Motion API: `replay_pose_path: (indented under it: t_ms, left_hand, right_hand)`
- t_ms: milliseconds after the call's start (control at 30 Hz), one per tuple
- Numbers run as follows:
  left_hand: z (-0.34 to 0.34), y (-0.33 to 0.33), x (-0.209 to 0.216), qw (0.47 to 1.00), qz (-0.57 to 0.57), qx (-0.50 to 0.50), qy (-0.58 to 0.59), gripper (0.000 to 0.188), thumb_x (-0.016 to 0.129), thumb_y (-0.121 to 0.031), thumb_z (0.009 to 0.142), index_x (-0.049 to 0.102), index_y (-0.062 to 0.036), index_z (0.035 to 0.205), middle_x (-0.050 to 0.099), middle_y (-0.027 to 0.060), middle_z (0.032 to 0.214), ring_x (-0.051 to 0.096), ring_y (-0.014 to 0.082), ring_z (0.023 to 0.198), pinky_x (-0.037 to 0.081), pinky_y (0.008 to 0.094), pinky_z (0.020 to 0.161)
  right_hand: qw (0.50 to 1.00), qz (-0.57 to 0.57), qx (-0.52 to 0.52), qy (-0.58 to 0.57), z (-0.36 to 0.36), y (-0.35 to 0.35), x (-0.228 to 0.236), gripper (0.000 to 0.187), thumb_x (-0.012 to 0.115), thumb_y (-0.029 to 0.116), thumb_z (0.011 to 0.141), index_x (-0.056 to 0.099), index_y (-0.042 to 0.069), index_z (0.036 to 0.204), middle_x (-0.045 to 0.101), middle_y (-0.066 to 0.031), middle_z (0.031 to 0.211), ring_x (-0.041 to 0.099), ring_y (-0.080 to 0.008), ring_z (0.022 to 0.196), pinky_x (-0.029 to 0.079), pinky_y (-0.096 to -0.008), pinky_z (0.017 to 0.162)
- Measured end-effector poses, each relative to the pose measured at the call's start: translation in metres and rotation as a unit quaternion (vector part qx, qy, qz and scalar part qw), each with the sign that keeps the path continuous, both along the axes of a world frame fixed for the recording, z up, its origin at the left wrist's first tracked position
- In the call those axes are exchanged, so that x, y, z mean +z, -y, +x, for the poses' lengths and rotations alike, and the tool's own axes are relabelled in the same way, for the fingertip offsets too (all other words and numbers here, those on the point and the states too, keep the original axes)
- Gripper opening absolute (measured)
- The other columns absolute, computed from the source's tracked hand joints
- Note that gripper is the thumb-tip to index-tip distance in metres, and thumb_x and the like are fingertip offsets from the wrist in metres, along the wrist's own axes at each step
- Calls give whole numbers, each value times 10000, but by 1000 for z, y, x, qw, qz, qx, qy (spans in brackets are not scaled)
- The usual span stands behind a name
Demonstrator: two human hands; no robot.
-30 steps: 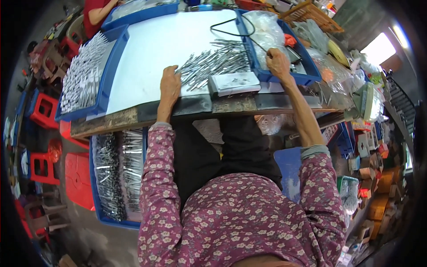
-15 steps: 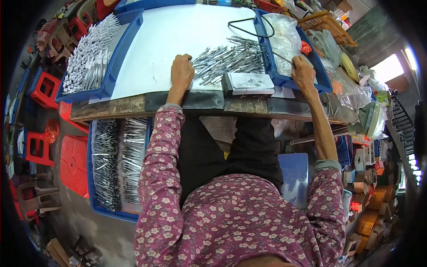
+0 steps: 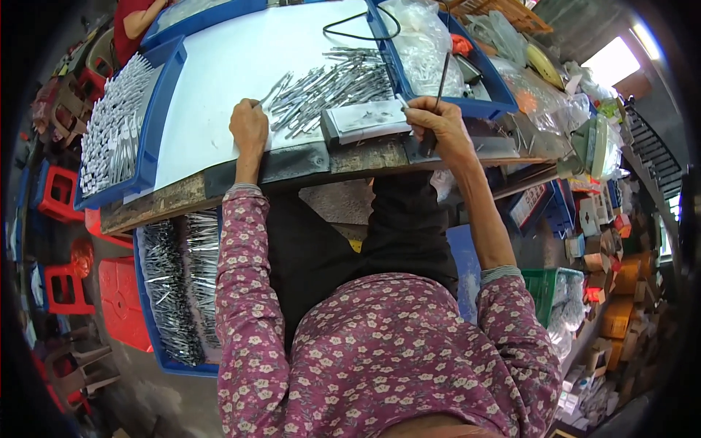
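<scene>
My left hand (image 3: 250,130) is closed on the white sheet, its fingertips by the left end of a pile of slim silver metal pieces (image 3: 332,84). One piece reaches toward those fingertips; whether they grip it is unclear. My right hand (image 3: 447,128) wraps round a screwdriver (image 3: 442,80) with a long thin shaft pointing up and a dark handle below the palm. A small pale piece (image 3: 402,102) shows at that hand's thumb and forefinger. Left of my right hand lies a grey block (image 3: 330,128) with a white top.
A blue tray (image 3: 166,109) of white-ended metal pieces stands at the left. At the right, another blue tray (image 3: 485,108) holds clear plastic bags. A crate (image 3: 150,321) of metal pieces sits below the table edge (image 3: 190,191). Red stools (image 3: 120,292) stand left. Another person's arm (image 3: 142,20) shows far left.
My right hand has moved left and nearer from the right tray to beside the grey block, the screwdriver now upright. My left hand stays closed near the pile. The whole view has shifted and turned.
</scene>
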State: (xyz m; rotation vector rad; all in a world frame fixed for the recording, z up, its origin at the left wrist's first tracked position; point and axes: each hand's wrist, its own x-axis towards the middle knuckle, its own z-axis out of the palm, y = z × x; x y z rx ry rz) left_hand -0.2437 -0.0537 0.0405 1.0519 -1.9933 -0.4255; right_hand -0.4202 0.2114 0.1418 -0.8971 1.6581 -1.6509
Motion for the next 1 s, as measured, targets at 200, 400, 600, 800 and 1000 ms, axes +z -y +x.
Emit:
replay_pose_path:
  t_ms: [200, 400, 600, 800, 1000]
  left_hand:
    - [19, -30, 20, 977, 93, -47, -185, 171, 518, -101, 790, 586, 41, 857, 606, 100, 745, 547, 155, 679, 425, 269, 638]
    - [42, -104, 60, 926, 186, -166, -285, 142, 508, -104, 844, 562, 23, 878, 576, 39, 722, 477, 67, 621, 388, 196, 574]
    - [61, -158, 60, 873, 276, -219, -338, 136, 524, -100, 850, 558, 7, 926, 611, 60, 742, 522, 69, 611, 412, 186, 566]
    - [64, -172, 62, 859, 295, -265, -324, 124, 520, -87, 853, 551, 2, 933, 615, 71, 742, 526, 72, 614, 409, 186, 567]
    - [61, -185, 56, 861, 306, -288, -285, 109, 522, -86, 856, 552, -8, 926, 611, 57, 753, 522, 61, 628, 407, 178, 578]
  right_hand:
    - [997, -44, 4, 67, 12, -5, -19, 158, 629, 87, 763, 572, -24, 860, 519, -14, 649, 449, -62, 529, 359, -187, 484]
    - [999, -36, -27, 22, 28, -19, -25, 153, 632, 78, 755, 576, -18, 860, 511, 4, 619, 441, -54, 514, 341, -177, 476]
    - [985, -3, -89, -151, 44, -24, -36, 98, 604, 73, 760, 592, -9, 813, 497, 34, 602, 422, -31, 529, 331, -179, 482]
    - [877, 88, -157, -446, 33, -43, -43, 104, 569, 68, 715, 574, 18, 806, 531, -52, 643, 509, -157, 565, 391, -280, 527]
    - [808, 178, -130, -547, 22, -44, -47, 93, 538, 92, 690, 536, 23, 753, 533, -140, 744, 542, -325, 691, 410, -397, 612]
